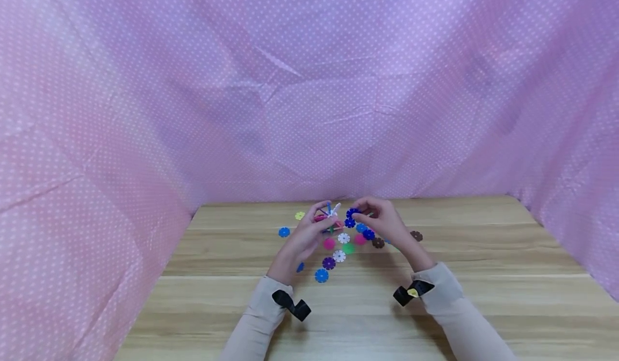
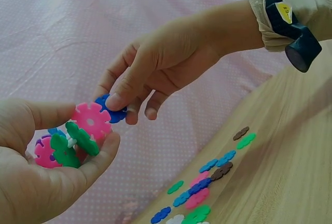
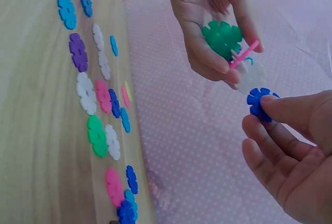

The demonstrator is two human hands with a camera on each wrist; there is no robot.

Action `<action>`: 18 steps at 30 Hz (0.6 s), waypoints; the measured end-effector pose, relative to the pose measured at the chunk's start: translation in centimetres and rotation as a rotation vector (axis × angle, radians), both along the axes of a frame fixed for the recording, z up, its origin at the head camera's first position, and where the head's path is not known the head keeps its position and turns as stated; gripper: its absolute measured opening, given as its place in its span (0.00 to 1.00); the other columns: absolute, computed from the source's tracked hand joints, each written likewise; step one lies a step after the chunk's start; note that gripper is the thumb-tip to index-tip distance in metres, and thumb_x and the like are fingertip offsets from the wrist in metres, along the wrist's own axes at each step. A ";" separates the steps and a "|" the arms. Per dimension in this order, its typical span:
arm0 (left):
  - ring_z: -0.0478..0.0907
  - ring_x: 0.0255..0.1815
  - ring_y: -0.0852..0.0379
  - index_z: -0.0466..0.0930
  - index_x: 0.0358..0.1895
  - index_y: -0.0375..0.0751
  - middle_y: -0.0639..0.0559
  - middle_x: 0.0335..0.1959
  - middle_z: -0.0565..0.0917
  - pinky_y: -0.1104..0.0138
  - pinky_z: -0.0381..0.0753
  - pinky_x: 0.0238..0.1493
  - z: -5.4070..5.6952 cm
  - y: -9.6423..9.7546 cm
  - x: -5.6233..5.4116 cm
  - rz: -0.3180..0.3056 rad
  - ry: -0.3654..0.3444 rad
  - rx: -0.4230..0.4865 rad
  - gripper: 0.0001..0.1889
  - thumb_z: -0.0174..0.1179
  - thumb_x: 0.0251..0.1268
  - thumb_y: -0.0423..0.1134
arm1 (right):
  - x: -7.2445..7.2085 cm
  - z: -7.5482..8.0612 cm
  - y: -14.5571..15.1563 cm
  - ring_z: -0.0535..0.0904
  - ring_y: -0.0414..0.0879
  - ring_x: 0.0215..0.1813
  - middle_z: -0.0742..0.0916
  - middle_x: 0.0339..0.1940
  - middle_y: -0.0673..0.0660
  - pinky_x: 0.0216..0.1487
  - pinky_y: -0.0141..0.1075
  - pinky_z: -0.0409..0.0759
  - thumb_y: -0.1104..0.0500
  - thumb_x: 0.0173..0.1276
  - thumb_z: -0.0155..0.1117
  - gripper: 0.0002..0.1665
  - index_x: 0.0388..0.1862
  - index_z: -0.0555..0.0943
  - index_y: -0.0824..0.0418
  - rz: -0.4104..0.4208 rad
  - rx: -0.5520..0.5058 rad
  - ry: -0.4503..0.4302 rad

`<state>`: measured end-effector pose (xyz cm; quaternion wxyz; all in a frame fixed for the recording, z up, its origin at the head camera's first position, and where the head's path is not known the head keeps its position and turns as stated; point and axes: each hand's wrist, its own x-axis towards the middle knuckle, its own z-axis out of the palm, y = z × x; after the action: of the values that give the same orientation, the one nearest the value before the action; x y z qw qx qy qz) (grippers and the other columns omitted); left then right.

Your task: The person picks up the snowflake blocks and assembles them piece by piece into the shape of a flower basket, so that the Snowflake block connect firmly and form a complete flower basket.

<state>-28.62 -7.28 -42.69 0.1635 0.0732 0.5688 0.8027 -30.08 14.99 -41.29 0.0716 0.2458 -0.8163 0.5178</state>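
My left hand [image 1: 309, 232] grips a small cluster of interlocked plastic snowflake discs, with green, pink, white and purple pieces showing. A pink disc [image 2: 92, 122] stands out on its near side in the left wrist view, and a green disc [image 3: 222, 37] faces the right wrist camera. Between thumb and fingers, my right hand [image 1: 384, 221] pinches a dark blue disc [image 3: 258, 103]. That disc is held close beside the cluster and overlaps the pink one in the left wrist view. Both hands are raised above the table.
Many loose discs lie on the wooden table [image 1: 362, 318], among them a light blue disc [image 1: 321, 275], a purple disc [image 1: 329, 263] and a brown disc [image 1: 416, 236]. A pink dotted cloth [image 1: 309, 135] hangs behind and at both sides. Each wrist wears a black strap.
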 end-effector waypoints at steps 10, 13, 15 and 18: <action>0.84 0.50 0.56 0.49 0.80 0.40 0.44 0.57 0.74 0.53 0.77 0.69 0.0 0.2 0.1 0.002 -0.026 -0.001 0.36 0.56 0.75 0.30 | 0.6 -0.3 -0.9 0.86 0.48 0.40 0.90 0.41 0.63 0.40 0.29 0.85 0.64 0.69 0.70 0.10 0.47 0.86 0.65 0.003 -0.077 -0.003; 0.84 0.55 0.50 0.49 0.81 0.43 0.40 0.63 0.70 0.54 0.77 0.69 -0.1 0.2 0.1 0.000 -0.038 -0.037 0.40 0.60 0.72 0.29 | 0.6 -0.5 -1.2 0.86 0.48 0.41 0.90 0.42 0.63 0.41 0.29 0.85 0.64 0.69 0.70 0.09 0.46 0.86 0.66 0.015 -0.091 -0.003; 0.83 0.59 0.43 0.48 0.81 0.45 0.37 0.66 0.66 0.55 0.76 0.70 -0.1 0.2 0.2 -0.006 -0.039 -0.061 0.43 0.62 0.69 0.28 | 0.6 -0.5 -1.3 0.87 0.48 0.40 0.90 0.41 0.63 0.41 0.30 0.85 0.64 0.68 0.70 0.09 0.46 0.86 0.66 0.016 -0.097 0.002; 0.78 0.65 0.36 0.49 0.81 0.47 0.36 0.67 0.64 0.55 0.74 0.71 -0.1 0.2 0.3 -0.013 -0.034 -0.075 0.43 0.63 0.68 0.27 | 0.7 -0.6 -1.5 0.87 0.47 0.40 0.91 0.41 0.63 0.41 0.31 0.85 0.64 0.68 0.70 0.09 0.46 0.86 0.65 0.013 -0.098 0.023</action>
<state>-28.34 -7.11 -42.75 0.1812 0.0571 0.5951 0.7809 -29.38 13.51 -41.89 0.0896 0.2534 -0.7875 0.5546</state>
